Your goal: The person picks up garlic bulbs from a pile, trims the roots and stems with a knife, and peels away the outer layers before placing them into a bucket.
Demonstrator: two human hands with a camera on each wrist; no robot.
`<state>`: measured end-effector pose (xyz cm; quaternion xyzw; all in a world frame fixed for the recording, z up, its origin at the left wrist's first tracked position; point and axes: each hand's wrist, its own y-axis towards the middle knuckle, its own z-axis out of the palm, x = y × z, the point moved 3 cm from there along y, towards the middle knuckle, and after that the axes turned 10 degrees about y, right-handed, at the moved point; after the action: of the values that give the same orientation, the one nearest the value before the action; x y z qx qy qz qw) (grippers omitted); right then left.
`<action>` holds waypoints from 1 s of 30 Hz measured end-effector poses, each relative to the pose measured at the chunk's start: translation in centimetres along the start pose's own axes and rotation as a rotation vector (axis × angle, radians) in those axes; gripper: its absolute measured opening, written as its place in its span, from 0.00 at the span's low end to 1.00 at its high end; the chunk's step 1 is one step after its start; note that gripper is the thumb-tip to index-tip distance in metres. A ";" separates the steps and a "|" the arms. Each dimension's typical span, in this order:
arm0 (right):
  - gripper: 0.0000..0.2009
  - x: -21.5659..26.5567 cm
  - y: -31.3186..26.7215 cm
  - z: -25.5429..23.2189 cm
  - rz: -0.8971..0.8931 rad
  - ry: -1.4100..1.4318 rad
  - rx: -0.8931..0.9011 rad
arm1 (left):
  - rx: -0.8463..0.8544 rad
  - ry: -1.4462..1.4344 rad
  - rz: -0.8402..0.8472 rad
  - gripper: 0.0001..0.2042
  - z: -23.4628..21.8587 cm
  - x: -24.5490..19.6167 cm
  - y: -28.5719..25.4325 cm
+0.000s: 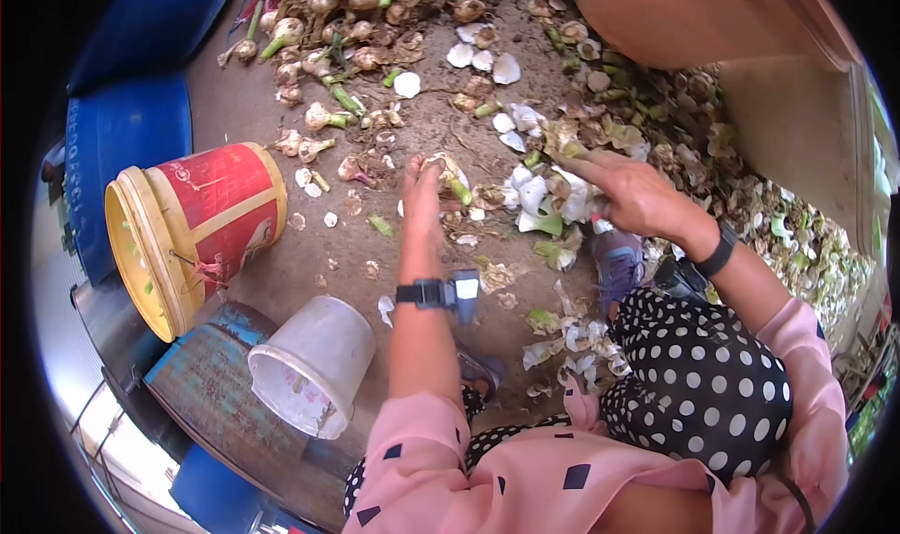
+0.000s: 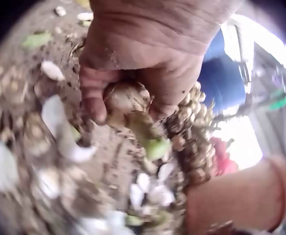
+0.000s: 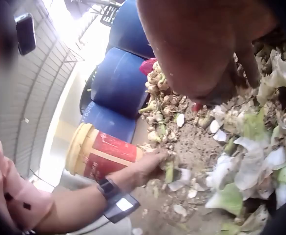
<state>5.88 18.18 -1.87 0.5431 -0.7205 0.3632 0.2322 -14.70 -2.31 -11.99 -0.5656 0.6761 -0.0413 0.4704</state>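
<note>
Nearest, a pink blouse with dark square patches (image 1: 497,478) covers the person's upper arms above black trousers with white polka dots (image 1: 698,375). The left forearm reaches straight forward, a black wrist strap (image 1: 427,293) around it; beside it stands a whitish plastic bucket (image 1: 328,337). The right forearm slants inward past the bent knee, above a purple shoe (image 1: 616,257). Farther out, the left hand (image 1: 420,196) bends down over the dirt-strewn floor (image 1: 337,271), thumb and fingers pinching a round pale-brown bulb with a short green stem (image 2: 129,100), which sits low, near the ground. The right hand (image 1: 637,192) hangs palm down over loose white and green peels (image 1: 539,206), its index finger stretched toward the left hand; whether it grips anything I cannot tell. Off to the left is a yellow plastic bucket with red panels (image 1: 214,195). Beyond the hands lies a heap of stemmed, soil-stained bulbs (image 1: 323,4), with blue plastic drums (image 1: 141,145) at the far left.
</note>
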 end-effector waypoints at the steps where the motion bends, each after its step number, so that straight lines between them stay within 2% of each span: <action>1: 0.34 0.7 0.1 0.0 0.048 0.146 0.091 | 0.135 -0.575 -0.123 0.21 1.3 -1.4 -1.7; 2: 0.34 1.0 0.1 0.5 -0.026 0.203 0.008 | 0.239 -0.703 -0.090 0.18 2.4 -4.4 -4.7; 3: 0.35 1.1 0.0 0.9 -0.101 0.255 -0.076 | 0.316 -0.837 -0.129 0.19 3.9 -5.3 -6.4; 4: 0.34 1.4 0.0 0.6 -0.119 0.296 -0.066 | 0.396 -0.825 -0.075 0.20 4.9 -6.7 -8.6; 6: 0.21 1.1 -0.5 0.2 -0.132 0.467 -0.208 | 0.494 -0.811 -0.023 0.21 7.0 -8.5 -12.0; 8: 0.13 -0.2 -1.1 -0.2 -0.157 0.728 -0.360 | 0.327 -0.913 0.217 0.22 7.9 -9.6 -13.9; 9: 0.15 -0.1 -1.6 -0.4 0.016 1.063 -0.282 | 0.337 -0.912 0.223 0.22 8.1 -9.7 -14.0; 11: 0.19 -0.4 -2.3 0.4 0.092 1.452 -0.252 | 0.247 -0.690 0.514 0.23 7.5 -10.1 -14.0; 12: 0.19 -0.4 -2.4 0.4 0.091 1.452 -0.257 | 0.235 -0.742 0.536 0.28 7.3 -10.5 -14.3; 13: 0.21 -0.5 -2.5 0.6 0.096 1.496 -0.240 | 0.240 -0.739 0.536 0.28 7.6 -10.2 -14.4; 15: 0.23 -0.2 -2.5 0.8 0.100 1.543 -0.226 | 0.051 -0.570 0.696 0.32 7.7 -10.1 -14.5; 16: 0.23 0.0 -2.5 0.7 0.114 1.489 -0.244 | 0.054 -0.567 0.699 0.32 7.7 -10.1 -14.7; 19: 0.21 0.0 -2.5 0.5 0.075 1.426 -0.284 | -0.143 -0.234 0.796 0.32 7.3 -10.8 -16.0; 20: 0.19 -0.3 -2.5 0.4 0.108 1.378 -0.240 | -0.184 -0.167 0.813 0.32 7.2 -11.1 -16.2; 22: 0.17 -0.3 -2.6 0.2 0.142 1.329 -0.197 | -0.112 -0.484 0.730 0.30 7.3 -11.3 -16.2; 23: 0.16 -0.2 -2.6 0.1 0.124 1.277 -0.213 | -0.111 -0.484 0.729 0.30 7.1 -11.3 -16.2; 25: 0.14 -0.2 -2.8 -0.2 0.108 1.226 -0.226 | 0.050 -0.692 0.444 0.28 6.8 -11.2 -15.7; 26: 0.13 -0.2 -3.0 -0.4 0.098 1.131 -0.216 | 0.122 -0.791 0.404 0.24 6.6 -11.5 -16.0; 27: 0.12 -0.2 -3.0 -0.5 0.088 1.037 -0.205 | 0.121 -0.790 0.401 0.24 6.0 -11.1 -15.6; 28: 0.12 -0.4 -2.9 -0.3 0.090 1.040 -0.202 | 0.365 -0.998 0.288 0.22 5.6 -10.5 -15.0; 29: 0.12 0.0 -2.8 -0.8 -0.171 0.679 -0.336 | 0.611 -1.198 0.169 0.21 5.6 -10.3 -14.9; 30: 0.11 0.9 -2.9 -1.3 -0.420 0.302 -0.456 | 0.558 -1.179 0.056 0.23 5.8 -10.5 -14.9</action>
<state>8.31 18.25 0.41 0.5539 -0.6131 0.2134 0.5214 -0.82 3.56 -0.28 -0.3323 0.2830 0.1139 0.8925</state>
